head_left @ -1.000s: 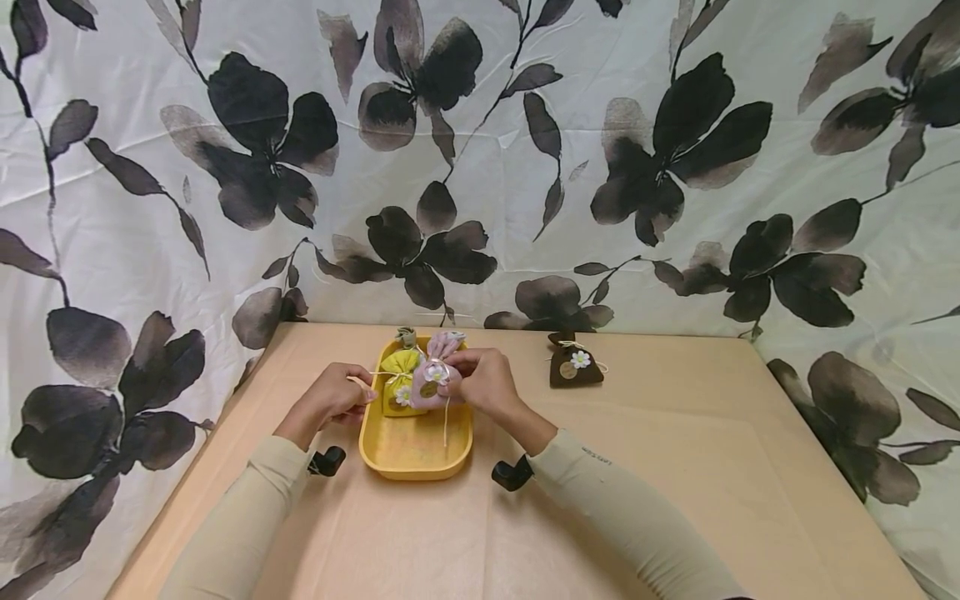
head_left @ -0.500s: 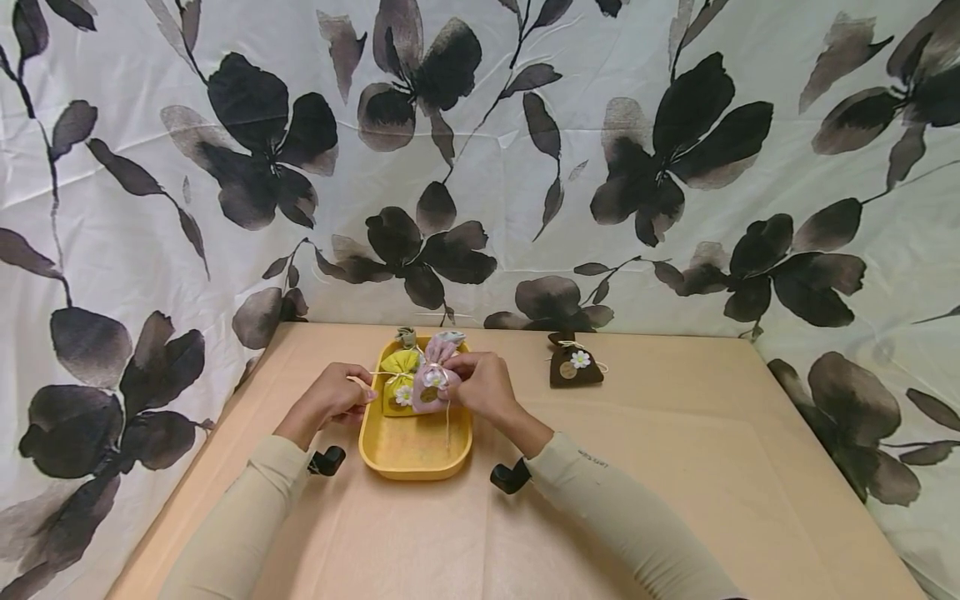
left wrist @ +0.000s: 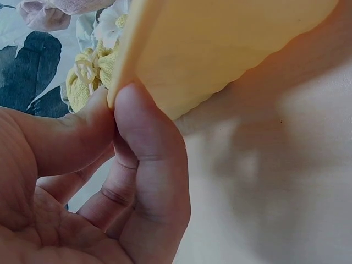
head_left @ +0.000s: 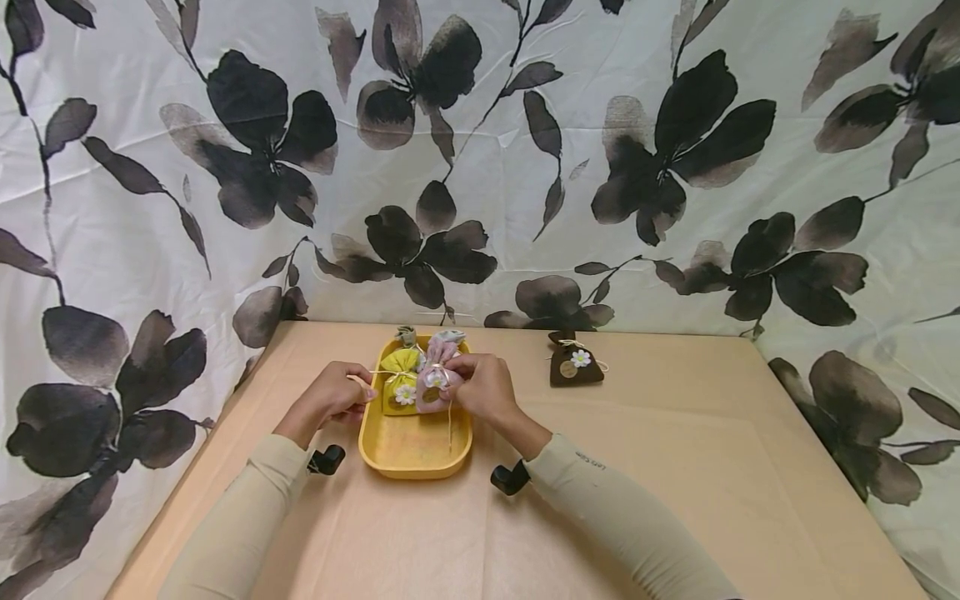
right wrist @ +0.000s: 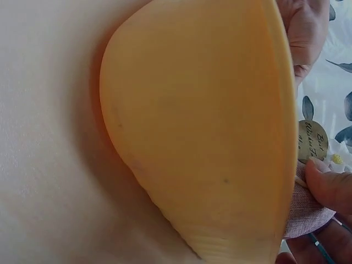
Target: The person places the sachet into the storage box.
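Note:
A yellow tray [head_left: 416,457] stands on the table. My left hand [head_left: 336,392] pinches its left rim, thumb inside and index finger [left wrist: 157,159] outside in the left wrist view. With my right hand [head_left: 486,387] I pinch the right side of a pink drawstring pouch [head_left: 427,402], which has a white flower and a round tag. The pouch is at the tray's right side, next to a yellow drawstring pouch [head_left: 397,365] with its own flower. In the right wrist view my thumb [right wrist: 330,190] presses the pink cloth close to the rim.
Behind these pouches, a grey-green gathered pouch top [head_left: 406,335] and a pale grey one [head_left: 452,336] show at the tray's far end. A dark brown pouch [head_left: 562,372] with a flower sits on the table [head_left: 660,467] at the back right. Floral fabric [head_left: 525,167] hangs behind.
My right hand has shifted the pink pouch slightly right and lower, uncovering more of the yellow pouch and the pale grey top. My left hand keeps its grip on the rim.

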